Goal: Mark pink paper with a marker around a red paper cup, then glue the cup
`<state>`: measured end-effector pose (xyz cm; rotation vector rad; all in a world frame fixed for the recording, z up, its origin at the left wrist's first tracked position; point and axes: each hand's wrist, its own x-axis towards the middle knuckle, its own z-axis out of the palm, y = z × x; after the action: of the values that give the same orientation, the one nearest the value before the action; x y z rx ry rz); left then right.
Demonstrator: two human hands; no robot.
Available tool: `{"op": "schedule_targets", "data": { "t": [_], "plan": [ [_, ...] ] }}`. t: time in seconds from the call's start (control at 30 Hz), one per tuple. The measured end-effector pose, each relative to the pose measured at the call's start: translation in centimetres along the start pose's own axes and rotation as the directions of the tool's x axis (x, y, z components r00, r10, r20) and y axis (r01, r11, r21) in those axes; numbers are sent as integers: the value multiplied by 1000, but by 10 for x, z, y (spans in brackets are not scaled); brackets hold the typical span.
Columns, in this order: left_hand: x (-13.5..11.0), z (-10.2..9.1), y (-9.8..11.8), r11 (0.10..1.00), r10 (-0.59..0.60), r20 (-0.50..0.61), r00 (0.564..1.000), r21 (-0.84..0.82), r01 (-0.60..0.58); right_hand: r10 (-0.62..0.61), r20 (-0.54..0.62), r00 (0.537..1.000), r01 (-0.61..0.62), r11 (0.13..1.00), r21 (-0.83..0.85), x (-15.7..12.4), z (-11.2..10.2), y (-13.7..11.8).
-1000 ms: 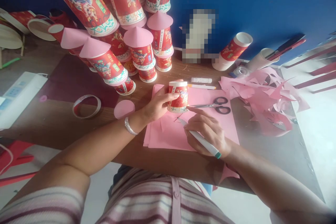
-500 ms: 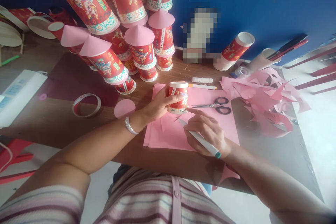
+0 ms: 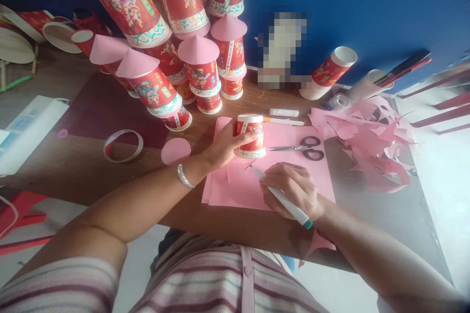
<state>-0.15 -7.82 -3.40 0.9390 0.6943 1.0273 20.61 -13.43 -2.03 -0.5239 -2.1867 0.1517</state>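
My left hand point(image 3: 223, 146) is closed around a red printed paper cup point(image 3: 250, 136), its white band with green drawn marks toward me. In my right hand point(image 3: 292, 188) is a white marker with a green end point(image 3: 288, 205); its tip points up and left, just below the cup and apart from it. Both hands are over stacked pink paper sheets point(image 3: 242, 190). Black-handled scissors point(image 3: 299, 147) lie on the sheets, right of the cup. A pink paper disc point(image 3: 176, 150) rests on the table beside my left wrist.
Several cup towers with pink cone tops point(image 3: 198, 51) stand at the back left. Pink paper scraps point(image 3: 382, 151) pile up on the right. A glue stick point(image 3: 284, 112), an orange-and-white marker point(image 3: 284, 121), stacked cups point(image 3: 330, 73), a pen cup point(image 3: 369, 85) and a paper ring point(image 3: 123, 145) are also about.
My right index finger, earlier stretched to the cup's lower edge, has drawn back and curled around the marker. The cup stays in my left hand in nearly the same place.
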Motion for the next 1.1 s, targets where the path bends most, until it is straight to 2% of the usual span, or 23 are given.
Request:
{"op": "schedule_targets", "data": {
  "t": [0.1,0.43,0.63,1.1],
  "plan": [
    [0,-1,-2,1000,-1,0,1000,18,1,-32,14,999,33,999,-15,0,-2,-1],
    [2,-3,-9,996,-10,-49,999,93,15,-13,-35,999,11,997,-71,-1,-1,5],
    [2,-6,-12,992,-24,-41,999,121,29,-5,-63,998,0,996,-89,-2,1,6],
    [2,-4,-10,992,-16,-40,999,127,21,-9,-33,999,6,997,-80,-3,1,6]
  ]
}}
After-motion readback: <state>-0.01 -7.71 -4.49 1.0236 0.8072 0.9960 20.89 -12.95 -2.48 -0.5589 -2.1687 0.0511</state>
